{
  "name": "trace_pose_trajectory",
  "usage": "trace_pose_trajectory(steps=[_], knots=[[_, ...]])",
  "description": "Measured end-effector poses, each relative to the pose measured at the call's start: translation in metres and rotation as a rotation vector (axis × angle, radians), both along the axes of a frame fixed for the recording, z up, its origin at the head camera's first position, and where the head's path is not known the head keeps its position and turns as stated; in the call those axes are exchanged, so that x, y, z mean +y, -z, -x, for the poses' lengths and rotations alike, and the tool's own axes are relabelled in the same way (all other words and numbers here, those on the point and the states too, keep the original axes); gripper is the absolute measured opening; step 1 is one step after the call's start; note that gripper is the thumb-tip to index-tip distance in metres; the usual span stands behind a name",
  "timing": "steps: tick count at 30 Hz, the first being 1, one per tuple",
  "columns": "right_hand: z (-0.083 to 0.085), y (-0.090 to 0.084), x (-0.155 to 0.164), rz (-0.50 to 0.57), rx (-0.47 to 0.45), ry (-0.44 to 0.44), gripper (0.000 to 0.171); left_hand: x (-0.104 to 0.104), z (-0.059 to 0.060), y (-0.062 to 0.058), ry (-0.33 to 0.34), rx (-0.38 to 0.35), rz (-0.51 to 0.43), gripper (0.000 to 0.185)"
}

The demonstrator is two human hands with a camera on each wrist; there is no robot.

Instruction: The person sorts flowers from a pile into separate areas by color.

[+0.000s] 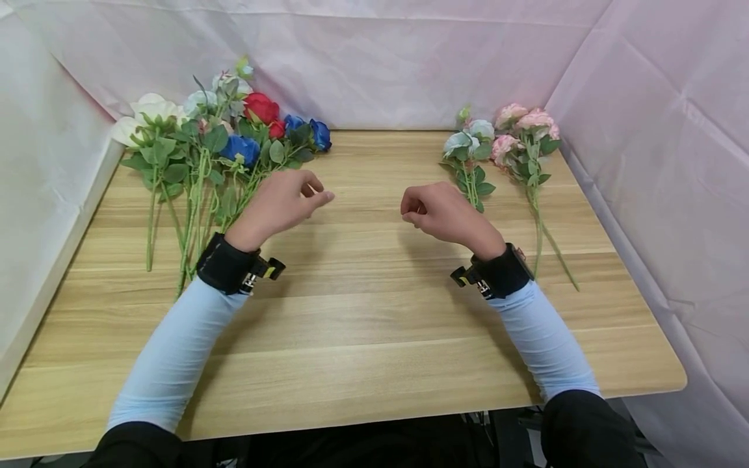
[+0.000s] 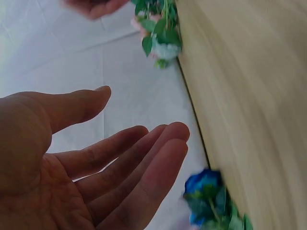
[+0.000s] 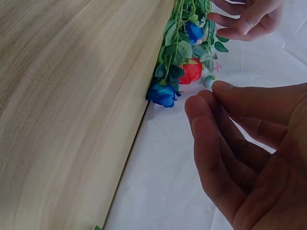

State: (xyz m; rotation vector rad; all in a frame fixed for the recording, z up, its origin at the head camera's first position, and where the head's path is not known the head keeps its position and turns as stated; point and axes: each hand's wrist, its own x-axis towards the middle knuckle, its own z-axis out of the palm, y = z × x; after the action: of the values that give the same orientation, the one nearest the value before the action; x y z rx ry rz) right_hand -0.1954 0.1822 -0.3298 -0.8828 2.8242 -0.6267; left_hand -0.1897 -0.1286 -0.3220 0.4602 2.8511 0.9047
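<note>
Both hands hover over the middle of a wooden table (image 1: 363,305) and hold nothing. My left hand (image 1: 313,192) has relaxed, nearly straight fingers; the left wrist view shows its bare palm (image 2: 139,129). It is just right of a pile of artificial roses (image 1: 222,149) in white, blue and red, apart from them. My right hand (image 1: 412,211) has loosely curled fingers with nothing between them, also seen in the right wrist view (image 3: 211,100). It is left of two stems of pink and pale blue flowers (image 1: 503,146).
White cloth walls (image 1: 409,58) enclose the table at the back and on both sides. The green stems (image 1: 187,221) of the left pile run toward the near left. Long stems (image 1: 547,240) of the pink flowers lie near the right edge.
</note>
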Motion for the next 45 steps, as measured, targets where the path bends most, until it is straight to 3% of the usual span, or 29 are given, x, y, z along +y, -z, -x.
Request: trace_pose_trajectory(steps=[3, 7, 13, 19, 24, 27, 30, 35, 45], knots=[[-0.001, 0.000, 0.000, 0.000, -0.002, -0.002, 0.005, -0.024, 0.004, -0.008, -0.075, 0.006, -0.032, 0.046], [-0.002, -0.001, -0.001, 0.003, 0.004, -0.012, 0.005, -0.059, 0.009, -0.015, -0.214, 0.073, -0.025, 0.050], [-0.002, 0.001, -0.002, 0.003, 0.000, -0.018, 0.004, -0.104, 0.018, -0.010, -0.400, 0.163, 0.096, 0.051], [-0.002, 0.003, -0.002, -0.001, -0.003, -0.023, 0.004, -0.134, 0.017, -0.004, -0.542, 0.126, 0.205, 0.045], [-0.002, 0.004, -0.002, -0.002, -0.006, -0.021, 0.005, -0.145, 0.017, 0.002, -0.524, 0.048, 0.245, 0.060], [-0.003, 0.004, -0.002, 0.007, -0.008, -0.019, 0.005, -0.146, 0.020, 0.005, -0.498, -0.009, 0.244, 0.057], [-0.003, 0.005, -0.002, 0.009, -0.009, -0.021, 0.005, -0.146, 0.021, 0.009, -0.470, -0.018, 0.229, 0.055], [-0.001, 0.006, -0.002, 0.002, -0.006, -0.030, 0.005, -0.144, 0.021, 0.012, -0.447, 0.002, 0.216, 0.060], [0.001, 0.008, -0.003, -0.002, -0.016, -0.032, 0.005, -0.143, 0.021, 0.006, -0.487, 0.086, 0.252, 0.056]])
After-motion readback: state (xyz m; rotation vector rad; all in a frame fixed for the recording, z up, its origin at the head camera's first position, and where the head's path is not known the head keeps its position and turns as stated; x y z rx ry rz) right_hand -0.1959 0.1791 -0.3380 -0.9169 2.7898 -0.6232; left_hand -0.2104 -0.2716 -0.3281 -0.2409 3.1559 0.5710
